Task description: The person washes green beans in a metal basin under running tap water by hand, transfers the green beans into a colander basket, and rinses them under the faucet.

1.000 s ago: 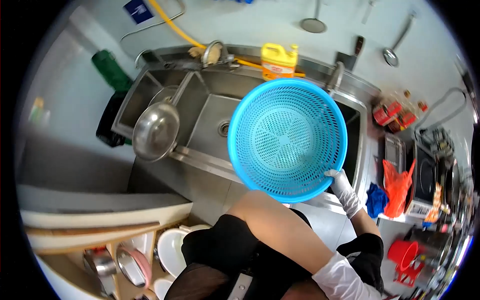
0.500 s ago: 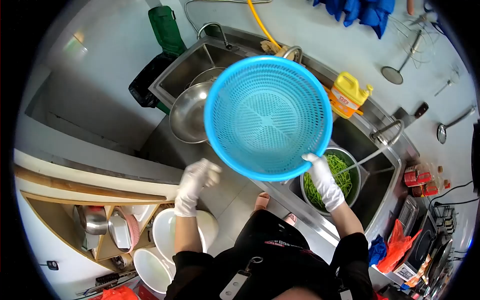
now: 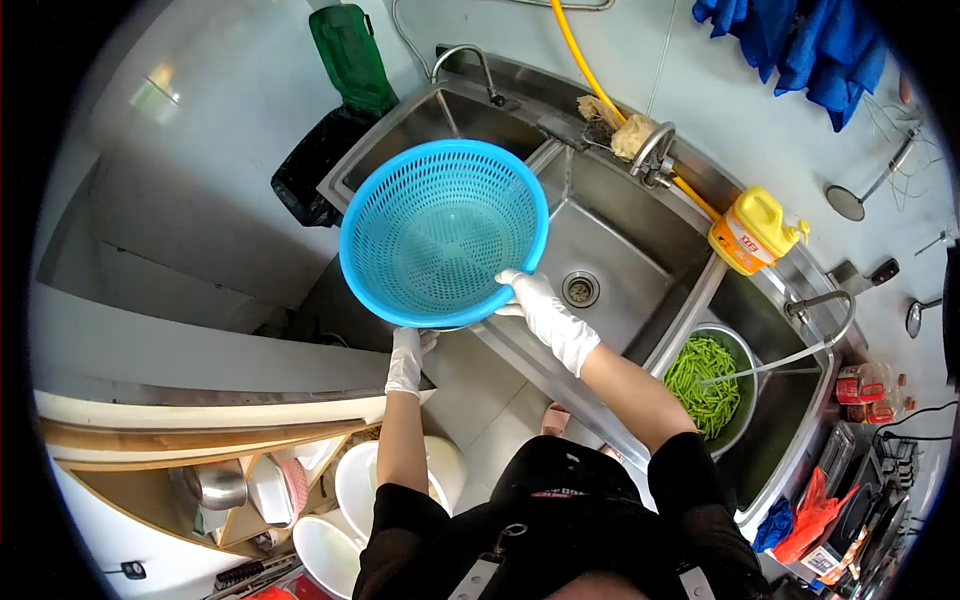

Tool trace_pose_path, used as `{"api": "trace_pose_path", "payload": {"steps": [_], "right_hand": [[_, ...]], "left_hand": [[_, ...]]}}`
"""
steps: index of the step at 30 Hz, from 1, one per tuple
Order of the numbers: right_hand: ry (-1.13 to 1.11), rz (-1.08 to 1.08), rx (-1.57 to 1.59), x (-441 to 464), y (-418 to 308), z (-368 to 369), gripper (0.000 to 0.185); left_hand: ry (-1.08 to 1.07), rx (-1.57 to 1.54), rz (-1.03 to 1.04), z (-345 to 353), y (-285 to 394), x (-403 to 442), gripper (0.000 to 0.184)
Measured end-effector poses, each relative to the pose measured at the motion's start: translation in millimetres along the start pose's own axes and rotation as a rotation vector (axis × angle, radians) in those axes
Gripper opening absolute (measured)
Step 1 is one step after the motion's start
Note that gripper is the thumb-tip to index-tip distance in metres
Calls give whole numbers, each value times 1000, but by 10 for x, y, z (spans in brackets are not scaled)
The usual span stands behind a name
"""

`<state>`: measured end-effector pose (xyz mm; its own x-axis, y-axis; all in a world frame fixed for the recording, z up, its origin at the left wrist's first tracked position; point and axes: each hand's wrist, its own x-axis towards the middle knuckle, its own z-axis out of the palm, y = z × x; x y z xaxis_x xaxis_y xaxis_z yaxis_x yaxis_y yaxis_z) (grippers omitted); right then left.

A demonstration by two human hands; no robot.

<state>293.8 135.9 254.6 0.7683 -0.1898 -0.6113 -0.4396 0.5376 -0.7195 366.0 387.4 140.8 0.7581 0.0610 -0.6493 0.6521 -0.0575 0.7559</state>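
While green beans soak, blue colander hangs over left basin

Gripped at its rim, the blue perforated colander [image 3: 445, 235] is above the sink's left end. The right hand [image 3: 548, 312], in a white glove, pinches the rim between thumb and fingers. The left hand [image 3: 408, 358], also gloved, is at the underside, its fingers seemingly against the rim, though the colander partly hides them. In the right basin, green beans [image 3: 705, 385] fill a metal bowl [image 3: 742, 352].
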Motion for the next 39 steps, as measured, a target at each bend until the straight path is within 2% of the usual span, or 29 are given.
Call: {"api": "trace_pose_path", "payload": {"steps": [4,5,8,10,11,14,16,20,22,24,26,28,30,31,34,35,39], "right_hand": [[-30,39,-47,169,122,82,42],[-40,64,-59,174,120,87,47],[-66,88,-68,104,121,-119,60],[-111,35,-64,-22,185,-370,68],[-53,-45,-104,-221,192,-499,65],[-53,-110,-94,-671,400,-1199,57],[68,-41,3,-1024,474,-1642,50],[270,-190,249,-1408,1115,-2724,40],[580,-45,391,-1657,1182,-2985,36],[682,-94,437,-1871,1376,-3226,36],[759,-105,498,-2014,1571,-3394,36],[774,-131,553,-2120,1788,-3527,36],[830,-58,587,-2192,1927,-3590,35],[813,-44,606,-2222,2027,-3637,36],[841,32,691,-2241,2332,-3773,38],[854,60,693,-2260,2375,-3791,38],[793,-34,759,-2349,2431,-3815,38]], "left_hand": [[-99,-126,-21,17,4,-5,29],[-158,-77,20,6,30,-22,30],[-85,-63,136,93,38,-152,30],[-139,-53,113,118,11,-155,30],[-162,-50,134,188,7,-223,31],[-214,-86,144,407,-19,-333,36],[-270,-89,145,597,-67,-350,38],[-393,0,85,1131,-72,-446,41],[-452,-18,8,1402,-156,-362,40],[-529,90,-27,1641,-219,-362,39],[-536,120,-147,1932,-324,-302,36],[-552,167,-225,2211,-485,-244,36],[-573,221,-262,2419,-686,-134,38],[-541,208,-290,2492,-986,176,33],[-475,136,-369,2741,-1321,383,30],[-533,89,-389,2795,-1451,503,29],[-470,74,-385,2980,-1812,742,23]]}}
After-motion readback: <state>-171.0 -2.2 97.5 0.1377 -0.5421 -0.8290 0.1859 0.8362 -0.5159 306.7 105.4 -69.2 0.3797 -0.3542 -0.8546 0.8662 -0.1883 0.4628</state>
